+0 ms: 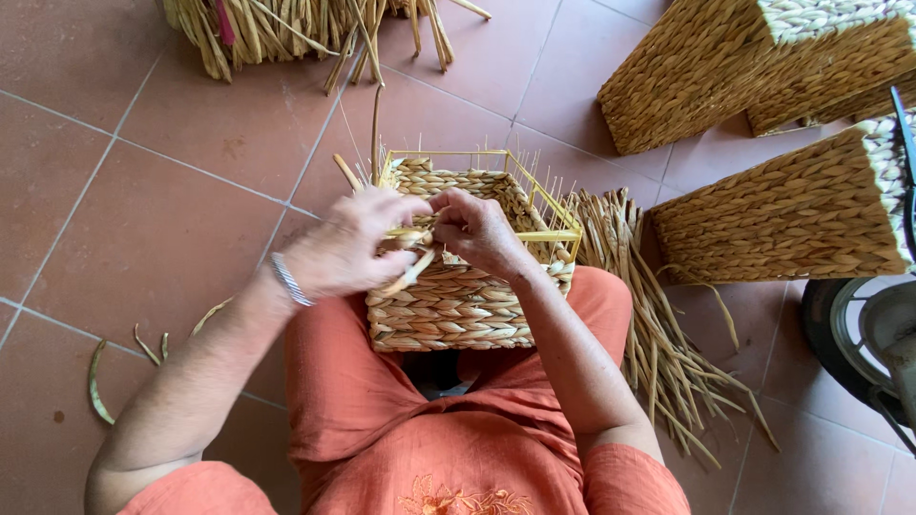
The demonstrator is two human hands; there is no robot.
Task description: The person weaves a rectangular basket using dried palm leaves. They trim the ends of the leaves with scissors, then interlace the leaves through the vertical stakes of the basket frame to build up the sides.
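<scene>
- Half-woven basket (458, 296) rests on my lap, wedged between my knees, directly under my fingers; judged: this keeps the working rim steady and close.
- Yellow wire frame (534, 195) stands bare above the finished braid on the far and right sides of my fingers; unwoven there.
- Left hand (348, 250): palm down, fingers curled together over a flattened pale strand (412, 272), pinching it against the rim. Wrist bent inward; a bracelet (286, 278) sits on it.
- Right hand (474, 229): fingers closed on the same strand just beside the left fingertips; exact grip is hidden by the knuckles. Forearm comes up from the lower right, elbow tucked.
- Both hands meet at the near rim, touching or nearly so.
- Loose fibre bundle (649, 315) lies on the tiled floor (143, 210) right of my fingers, within reach; judged: supply.
- Finished baskets (754, 76) lie well beyond, to the far right.
</scene>
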